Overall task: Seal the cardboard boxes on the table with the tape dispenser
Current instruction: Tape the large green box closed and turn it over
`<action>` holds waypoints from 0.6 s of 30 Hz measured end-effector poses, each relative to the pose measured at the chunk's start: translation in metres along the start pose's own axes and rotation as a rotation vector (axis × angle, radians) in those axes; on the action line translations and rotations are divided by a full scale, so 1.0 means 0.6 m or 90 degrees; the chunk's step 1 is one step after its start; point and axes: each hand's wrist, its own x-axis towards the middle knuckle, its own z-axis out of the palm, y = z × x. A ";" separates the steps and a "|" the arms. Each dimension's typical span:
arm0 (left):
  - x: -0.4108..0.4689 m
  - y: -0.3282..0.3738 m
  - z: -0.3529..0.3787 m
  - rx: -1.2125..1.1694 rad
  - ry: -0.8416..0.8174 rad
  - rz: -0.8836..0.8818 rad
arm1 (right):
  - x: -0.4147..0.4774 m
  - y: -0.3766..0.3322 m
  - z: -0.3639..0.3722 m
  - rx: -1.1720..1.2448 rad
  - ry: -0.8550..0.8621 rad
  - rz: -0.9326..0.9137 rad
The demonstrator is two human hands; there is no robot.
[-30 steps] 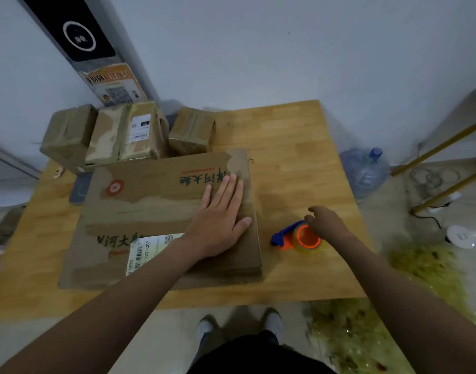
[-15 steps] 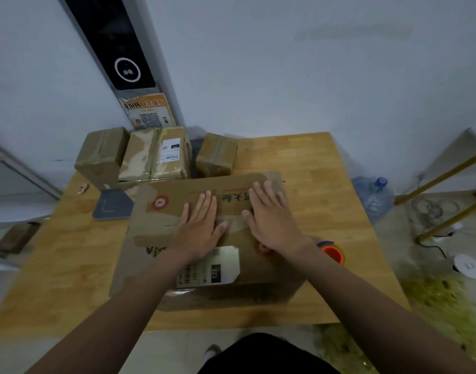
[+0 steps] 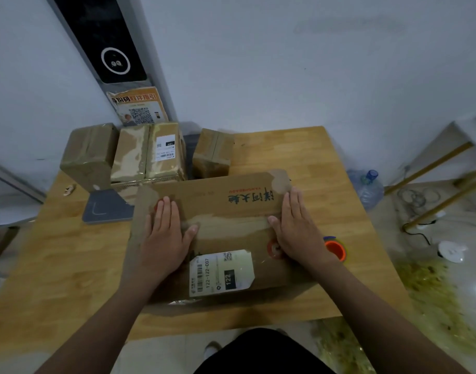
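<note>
So both my hands are flat on top of the big cardboard box [image 3: 231, 209], which sits mid-table on the wooden table [image 3: 325, 157] right in front of me. My left hand [image 3: 165, 238] is on the left part of the lid and my right hand [image 3: 298, 233] on the right, fingers straight, palms pressing, not gripping anything. My guess is this box is pretty light and the top is a bit floppy. Worn corrugated like this gives under the palms, and the flaps probably want to spring up, so I'd keep one palm down close to the center seam rather than grab an edge. The patches of old tape look slick, so fresh tape may stick better on bare cardboard. The tape dispenser [image 3: 335, 249] lies on the table just beside my right wrist, and nobody's holding it. Count-wise that's one big box with one shipping label [image 3: 222, 271], one dispenser, and what looks like four small boxes [image 3: 88, 155] along the back, though I can't be sure the middle two are separate. There's also one gray pad [image 3: 107, 209].
</note>
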 end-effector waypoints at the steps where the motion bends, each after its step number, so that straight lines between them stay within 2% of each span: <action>1: 0.001 0.000 0.003 0.009 0.008 0.000 | 0.002 0.000 0.002 0.021 -0.001 0.001; 5: 0.004 0.002 0.007 0.033 0.016 0.007 | 0.007 -0.003 -0.007 0.149 -0.006 0.025; 12: 0.003 0.005 0.004 0.046 0.020 0.000 | 0.023 0.022 -0.014 0.408 -0.030 0.137; 14: 0.003 0.004 0.002 0.040 0.011 -0.004 | 0.023 0.031 -0.019 0.468 -0.070 0.173; 18: 0.003 0.001 -0.009 0.000 -0.025 -0.024 | 0.022 0.032 -0.026 0.482 -0.113 0.204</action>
